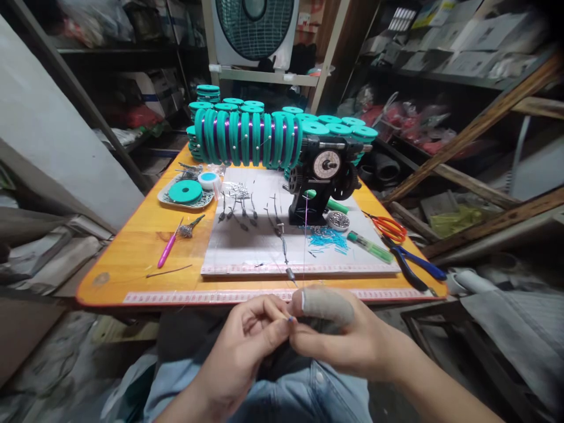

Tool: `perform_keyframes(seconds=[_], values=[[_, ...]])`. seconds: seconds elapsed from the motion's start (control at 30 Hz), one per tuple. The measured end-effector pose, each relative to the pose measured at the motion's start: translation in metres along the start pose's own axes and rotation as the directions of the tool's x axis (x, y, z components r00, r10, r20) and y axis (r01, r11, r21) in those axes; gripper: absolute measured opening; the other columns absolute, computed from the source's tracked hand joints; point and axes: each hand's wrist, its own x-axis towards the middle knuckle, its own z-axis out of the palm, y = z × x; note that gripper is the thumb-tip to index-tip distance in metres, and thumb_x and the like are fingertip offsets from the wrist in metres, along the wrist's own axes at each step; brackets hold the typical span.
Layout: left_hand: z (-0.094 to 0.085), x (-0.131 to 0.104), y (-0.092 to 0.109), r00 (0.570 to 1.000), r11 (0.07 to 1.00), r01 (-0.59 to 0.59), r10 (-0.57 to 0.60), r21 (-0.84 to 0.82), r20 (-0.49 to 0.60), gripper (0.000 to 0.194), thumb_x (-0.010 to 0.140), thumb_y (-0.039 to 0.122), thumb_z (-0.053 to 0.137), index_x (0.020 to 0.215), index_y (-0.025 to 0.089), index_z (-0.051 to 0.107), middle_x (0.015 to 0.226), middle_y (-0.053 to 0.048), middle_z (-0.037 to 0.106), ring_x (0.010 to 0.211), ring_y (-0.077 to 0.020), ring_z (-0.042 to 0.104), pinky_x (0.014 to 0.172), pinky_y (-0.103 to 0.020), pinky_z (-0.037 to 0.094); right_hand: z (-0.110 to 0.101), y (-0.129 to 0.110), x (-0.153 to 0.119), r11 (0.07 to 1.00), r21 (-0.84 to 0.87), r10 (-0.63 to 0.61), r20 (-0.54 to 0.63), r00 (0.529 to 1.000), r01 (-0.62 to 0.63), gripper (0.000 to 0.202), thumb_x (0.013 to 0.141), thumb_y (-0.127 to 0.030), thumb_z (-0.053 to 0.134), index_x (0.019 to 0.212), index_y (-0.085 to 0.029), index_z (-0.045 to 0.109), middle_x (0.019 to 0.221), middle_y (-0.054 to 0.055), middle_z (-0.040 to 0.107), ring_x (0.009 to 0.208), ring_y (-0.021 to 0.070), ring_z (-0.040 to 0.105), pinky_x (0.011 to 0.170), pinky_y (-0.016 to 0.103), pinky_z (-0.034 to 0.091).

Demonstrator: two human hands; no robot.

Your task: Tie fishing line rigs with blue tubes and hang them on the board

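Observation:
My left hand [251,343] and my right hand [339,335] meet in front of the table's near edge, fingertips pinched together around a tiny blue piece [291,319]. A beige covering wraps my right index finger. A thin purple line [306,235] runs down from the black winding device [326,176] toward my hands. Just beyond the fingers, a dark small weight [290,274] lies at the white board's front edge. Which hand bears most of the blue piece is hard to tell.
Teal spools [247,138] extend left of the device. On the white board [247,252] are blue bits [328,239] and a dish of metal parts [338,220]. Pliers [414,261] lie right; a pink-handled tool [167,249] and a tray [165,197] are left.

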Motion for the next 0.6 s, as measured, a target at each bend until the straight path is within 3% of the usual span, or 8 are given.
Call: perform_keyframes(seconds=[0.1,0.23,0.4,0.47,0.6], values=[[0.003,0.0,0.001,0.997,0.986,0.072,-0.071,-0.148,0.012,0.027,0.08,0.029,0.077,0.068,0.014,0.058,0.076,-0.002,0.055,0.074,-0.0115,0.047,0.069,-0.021,0.039,0.001,-0.006,0.004,0.997,0.074,0.025,0.024,0.999,-0.027,0.012,0.087,-0.017,0.064,0.077,-0.017,0.056,0.07,-0.002,0.057,0.06,0.0092,0.053,0.052,0.019,0.045],[0.003,0.0,0.004,0.997,0.975,0.073,-0.066,-0.212,0.037,0.026,0.079,0.028,0.078,0.067,0.014,0.06,0.072,0.0,0.054,0.07,-0.0104,0.047,0.065,-0.02,0.037,0.001,-0.013,0.009,0.985,0.155,0.074,-0.006,0.997,-0.072,0.009,0.086,-0.019,0.068,0.084,-0.016,0.06,0.077,-0.001,0.06,0.069,0.0111,0.056,0.059,0.021,0.047],[0.0,0.001,0.005,0.983,0.952,0.184,-0.18,-0.243,0.037,0.026,0.076,0.027,0.08,0.066,0.014,0.06,0.067,-0.001,0.052,0.066,-0.0106,0.047,0.069,-0.022,0.039,-0.007,-0.017,0.012,0.985,0.114,0.116,0.145,0.983,-0.133,0.023,0.087,-0.015,0.062,0.071,-0.018,0.047,0.066,-0.005,0.043,0.061,0.0077,0.044,0.054,0.019,0.039],[0.001,0.002,0.003,0.979,0.948,0.204,-0.2,-0.243,0.041,0.029,0.074,0.028,0.081,0.064,0.014,0.059,0.063,0.001,0.048,0.061,-0.0098,0.044,0.066,-0.022,0.038,-0.009,-0.018,0.014,0.995,0.039,0.088,0.1,0.991,-0.092,0.025,0.085,-0.014,0.065,0.069,-0.019,0.045,0.066,-0.005,0.044,0.058,0.0071,0.044,0.051,0.019,0.037],[0.003,0.004,0.003,0.979,0.955,0.203,-0.2,-0.215,0.036,0.031,0.073,0.033,0.082,0.065,0.014,0.058,0.064,0.001,0.046,0.063,-0.0094,0.044,0.064,-0.02,0.038,-0.008,-0.019,0.012,1.0,-0.009,-0.018,0.017,1.0,0.019,0.012,0.084,-0.012,0.066,0.083,-0.017,0.055,0.073,-0.002,0.058,0.059,0.0079,0.052,0.05,0.019,0.042]])
